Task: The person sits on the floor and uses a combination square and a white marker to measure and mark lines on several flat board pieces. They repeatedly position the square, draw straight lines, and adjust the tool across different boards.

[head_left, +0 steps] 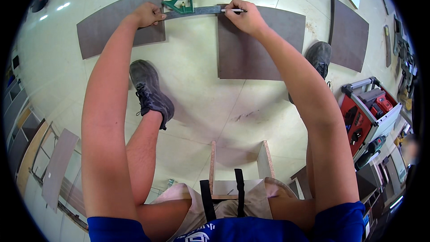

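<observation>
A combination square with a green head point(190, 1) and a steel blade point(207, 10) bridges the gap between two dark grey-brown boards on the floor. My left hand point(148, 15) pinches the blade's left end, over the left board point(115, 20). At the blade's other end my right hand point(244, 15) is closed around a thin white pen point(227, 10), held near the top left corner of the right board point(264, 49). The hand hides part of the pen, so whether its tip touches the board I cannot tell.
My shoes point(150, 87) stand on pale floor tiles. Another dark board point(349, 36) lies to the right. A red and silver toolbox point(356, 112) and a drill point(371, 148) are at the lower right. Boards on a metal rack point(60, 166) stand at left. I sit over a wooden frame point(266, 159).
</observation>
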A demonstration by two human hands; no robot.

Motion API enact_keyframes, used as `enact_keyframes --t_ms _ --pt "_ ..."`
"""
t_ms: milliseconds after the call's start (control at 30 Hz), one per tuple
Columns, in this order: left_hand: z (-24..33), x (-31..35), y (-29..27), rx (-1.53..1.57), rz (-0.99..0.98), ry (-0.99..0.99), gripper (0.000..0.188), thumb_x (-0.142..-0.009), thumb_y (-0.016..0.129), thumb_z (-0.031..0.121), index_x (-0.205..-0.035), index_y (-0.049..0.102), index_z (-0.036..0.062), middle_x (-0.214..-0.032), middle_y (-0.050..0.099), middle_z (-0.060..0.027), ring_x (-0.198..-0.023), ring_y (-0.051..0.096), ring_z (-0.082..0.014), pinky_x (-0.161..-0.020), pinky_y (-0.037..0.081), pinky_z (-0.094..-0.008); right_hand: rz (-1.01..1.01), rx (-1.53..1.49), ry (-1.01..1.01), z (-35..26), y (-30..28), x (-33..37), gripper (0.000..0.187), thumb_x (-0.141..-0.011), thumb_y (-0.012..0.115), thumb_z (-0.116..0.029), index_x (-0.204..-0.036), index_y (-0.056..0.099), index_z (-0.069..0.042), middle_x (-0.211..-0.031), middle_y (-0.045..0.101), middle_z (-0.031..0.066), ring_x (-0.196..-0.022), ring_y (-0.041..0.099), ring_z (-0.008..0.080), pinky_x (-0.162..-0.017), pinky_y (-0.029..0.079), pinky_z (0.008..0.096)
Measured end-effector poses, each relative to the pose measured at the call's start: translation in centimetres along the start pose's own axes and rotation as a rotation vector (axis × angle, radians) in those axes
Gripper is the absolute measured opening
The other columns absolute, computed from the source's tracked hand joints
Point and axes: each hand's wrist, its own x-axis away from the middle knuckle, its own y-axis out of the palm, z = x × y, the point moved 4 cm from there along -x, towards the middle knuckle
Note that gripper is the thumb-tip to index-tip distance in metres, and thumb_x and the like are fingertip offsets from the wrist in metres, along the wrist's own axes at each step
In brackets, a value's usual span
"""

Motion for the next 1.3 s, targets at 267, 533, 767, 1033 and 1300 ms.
enact_keyframes --t_ms 267,533,767,1033,1300 --pt "-0.6 -0.1 -0.1 0.041 0.013 0.002 0.038 -0.092 0.076 0.036 -0.076 0.067 0.0029 -0.070 0.070 -0.0062 -0.062 0.062 -0.0144 -0.061 0.051 -0.0329 -0.037 0.014 0.039 -0.1 0.2 0.1 0.020 -0.088 0.068 -0.023 -0.096 0.070 -0.004 -0.084 0.070 0.0092 -0.076 0.061 0.0193 -0.076 0.052 0.0338" --pt "0.2 1.4 -0.3 0.058 0.047 0.035 0.034 -0.097 0.070 0.032 -0.078 0.062 0.0046 -0.070 0.065 -0.0033 -0.063 0.056 -0.0113 -0.058 0.046 -0.0313 0.037 -0.112 -0.065 0.9 -1.7 1.4 0.019 -0.091 0.066 -0.020 -0.100 0.069 -0.003 -0.089 0.072 0.0067 -0.081 0.064 0.0159 -0.079 0.052 0.0319" --pt "0.1 9.0 3.6 0.520 0.427 -0.021 0.033 -0.102 0.064 0.031 -0.082 0.062 0.0048 -0.076 0.068 -0.0040 -0.070 0.058 -0.0094 -0.068 0.047 -0.0272 0.061 -0.033 -0.028 2.1 -11.7 6.4 0.026 -0.107 0.049 -0.015 -0.126 0.062 -0.002 -0.097 0.073 0.0080 -0.090 0.067 0.0161 -0.084 0.054 0.0305" --pt "7.9 10.4 18.3 1.167 0.434 -0.082 0.023 -0.104 0.063 0.023 -0.087 0.060 0.0083 -0.080 0.069 -0.0032 -0.071 0.058 -0.0077 -0.066 0.046 -0.0258 -0.390 0.199 -0.106 -2.5 -14.3 15.2 0.021 -0.100 0.049 -0.002 -0.117 0.063 0.000 -0.090 0.071 0.0160 -0.084 0.069 0.0307 -0.082 0.055 0.0379" --pt "12.1 7.7 26.1 1.231 0.457 -0.182 0.027 -0.104 0.062 0.030 -0.088 0.060 0.0074 -0.078 0.067 -0.0028 -0.066 0.059 -0.0094 -0.063 0.050 -0.0282 -0.014 0.029 0.145 0.9 -21.1 27.3 0.021 -0.099 0.049 0.001 -0.115 0.062 0.001 -0.092 0.072 0.0100 -0.088 0.067 0.0187 -0.085 0.053 0.0329"
